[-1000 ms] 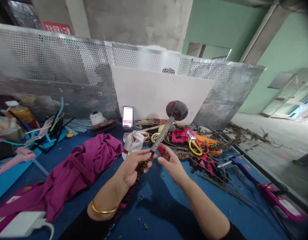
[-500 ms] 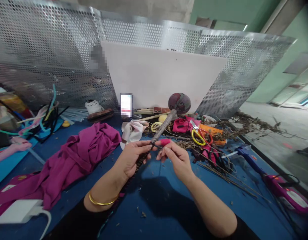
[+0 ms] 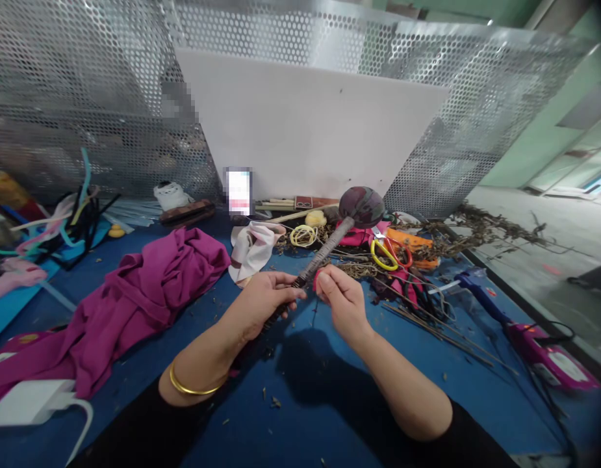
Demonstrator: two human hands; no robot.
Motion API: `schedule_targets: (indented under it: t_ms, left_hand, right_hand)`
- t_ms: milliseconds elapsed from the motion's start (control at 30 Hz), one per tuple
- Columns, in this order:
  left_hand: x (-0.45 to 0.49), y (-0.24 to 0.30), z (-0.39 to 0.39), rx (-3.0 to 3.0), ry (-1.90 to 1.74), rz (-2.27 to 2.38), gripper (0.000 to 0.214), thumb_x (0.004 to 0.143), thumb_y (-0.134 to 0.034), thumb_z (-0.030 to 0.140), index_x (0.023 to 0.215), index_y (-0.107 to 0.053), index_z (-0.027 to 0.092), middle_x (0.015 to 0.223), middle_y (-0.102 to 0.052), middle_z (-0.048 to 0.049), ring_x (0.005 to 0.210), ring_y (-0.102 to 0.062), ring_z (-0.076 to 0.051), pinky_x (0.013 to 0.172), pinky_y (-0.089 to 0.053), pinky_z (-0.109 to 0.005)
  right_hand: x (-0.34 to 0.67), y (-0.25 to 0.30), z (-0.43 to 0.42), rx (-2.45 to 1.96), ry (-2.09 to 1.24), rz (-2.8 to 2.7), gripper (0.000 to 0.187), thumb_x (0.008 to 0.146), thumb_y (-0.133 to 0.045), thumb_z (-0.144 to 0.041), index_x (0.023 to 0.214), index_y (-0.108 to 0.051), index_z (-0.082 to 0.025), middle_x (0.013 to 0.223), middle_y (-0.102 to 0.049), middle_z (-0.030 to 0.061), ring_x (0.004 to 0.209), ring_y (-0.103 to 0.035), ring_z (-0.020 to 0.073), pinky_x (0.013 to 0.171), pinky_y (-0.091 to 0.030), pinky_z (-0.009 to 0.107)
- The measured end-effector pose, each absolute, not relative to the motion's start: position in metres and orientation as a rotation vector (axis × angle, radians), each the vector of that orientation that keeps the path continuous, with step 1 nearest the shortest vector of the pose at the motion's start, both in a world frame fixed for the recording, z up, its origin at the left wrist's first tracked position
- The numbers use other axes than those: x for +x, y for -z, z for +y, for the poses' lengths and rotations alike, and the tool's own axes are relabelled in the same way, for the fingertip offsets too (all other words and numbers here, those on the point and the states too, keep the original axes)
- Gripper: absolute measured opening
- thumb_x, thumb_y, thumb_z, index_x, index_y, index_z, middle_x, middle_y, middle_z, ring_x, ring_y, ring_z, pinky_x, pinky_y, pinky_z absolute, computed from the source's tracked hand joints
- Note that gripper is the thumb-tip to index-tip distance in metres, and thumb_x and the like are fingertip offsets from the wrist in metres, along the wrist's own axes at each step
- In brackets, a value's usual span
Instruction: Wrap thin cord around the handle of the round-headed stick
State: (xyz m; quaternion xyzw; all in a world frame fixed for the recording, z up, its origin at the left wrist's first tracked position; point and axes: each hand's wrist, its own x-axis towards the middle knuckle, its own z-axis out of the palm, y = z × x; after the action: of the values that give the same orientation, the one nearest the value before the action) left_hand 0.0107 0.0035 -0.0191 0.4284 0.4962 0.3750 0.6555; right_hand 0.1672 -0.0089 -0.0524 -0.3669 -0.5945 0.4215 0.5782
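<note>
The left hand (image 3: 268,299) is wrapped round the stick (image 3: 327,250), thumb and fingers pressing its shaft; the right hand (image 3: 343,302), a red cover (image 3: 318,281) on one finger, is bunched in a pinch just beside it, apparently on a thin dark strand (image 3: 314,317) that trails below. The stick slants up and away over the desk (image 3: 368,403). Dark, ribbed winding seems to reach up to the left fingertips, while the greyer, finely ridged length above seems not to have that layer yet; whether the lower end is finished cannot be told, since the forearm covers it. A rounded, mottled dark head (image 3: 362,207) tops the shaft. Beyond lie a smooth coil (image 3: 303,236) of yellow cord, crumpled pale cloth (image 3: 254,250) and steel scissors (image 3: 384,255) with yellow and red loops. Farther out are softly folded purple fabric (image 3: 149,286), brittle dried twigs (image 3: 490,224), a hard plastic glue gun (image 3: 538,354) and a flat white board (image 3: 310,130) against perforated metal mesh (image 3: 290,55).
</note>
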Motion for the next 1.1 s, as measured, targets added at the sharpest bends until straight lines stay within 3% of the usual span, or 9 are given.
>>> schedule_targets:
  t_ms: [200, 333, 667, 867, 1100]
  left_hand:
    - [0.018, 0.028, 0.002, 1.133, -0.904, 1.183, 0.006, 0.066, -0.067, 0.008, 0.07, -0.067, 0.013, 0.057, -0.064, -0.001, 0.041, -0.049, -0.008, 0.037, -0.034, -0.017]
    - [0.018, 0.036, 0.006, 1.284, -0.913, 1.205, 0.008, 0.067, -0.062, 0.009, 0.072, -0.067, 0.013, 0.055, -0.062, 0.001, 0.043, -0.047, -0.008, 0.043, -0.035, -0.019]
    - [0.017, 0.025, -0.003, 1.885, -0.602, 1.364, 0.012, 0.075, -0.053, 0.02, 0.07, -0.064, 0.018, 0.059, -0.057, 0.0038, 0.055, -0.046, -0.012, 0.054, -0.033, -0.024]
    - [0.019, 0.028, -0.005, 2.033, -0.438, 1.473, 0.018, 0.079, -0.051, 0.022, 0.087, -0.068, 0.021, 0.07, -0.065, 0.0007, 0.064, -0.054, -0.016, 0.058, -0.035, -0.027]
    - [0.026, 0.031, -0.011, 2.143, -0.4, 1.436, 0.024, 0.082, -0.049, 0.022, 0.095, -0.069, 0.022, 0.086, -0.073, -0.0032, 0.079, -0.065, -0.021, 0.069, -0.044, -0.029]
  right_hand:
    - [0.169, 0.047, -0.014, -0.92, -0.826, -1.626, 0.03, 0.095, -0.045, -0.033, 0.068, -0.05, -0.02, 0.063, -0.05, -0.0017, 0.059, -0.044, 0.0114, 0.057, -0.033, 0.025]
    - [0.169, 0.043, -0.018, -0.91, -0.737, -1.732, 0.03, 0.095, -0.042, -0.03, 0.067, -0.047, -0.02, 0.062, -0.047, -0.0021, 0.057, -0.043, 0.0109, 0.058, -0.034, 0.025]
    - [0.178, 0.033, -0.008, -0.931, -0.803, -1.765, 0.032, 0.094, -0.045, -0.03, 0.065, -0.051, -0.018, 0.063, -0.052, -0.0016, 0.059, -0.048, 0.0096, 0.059, -0.038, 0.022]
    - [0.191, 0.032, 0.006, -0.972, -0.789, -1.768, 0.027, 0.092, -0.05, -0.031, 0.071, -0.061, -0.017, 0.072, -0.066, 0.0013, 0.068, -0.06, 0.0124, 0.067, -0.044, 0.023]
    - [0.19, 0.042, 0.009, -1.106, -0.449, -1.902, 0.028, 0.094, -0.047, -0.03, 0.072, -0.06, -0.018, 0.07, -0.064, 0.001, 0.067, -0.058, 0.0121, 0.066, -0.04, 0.023]
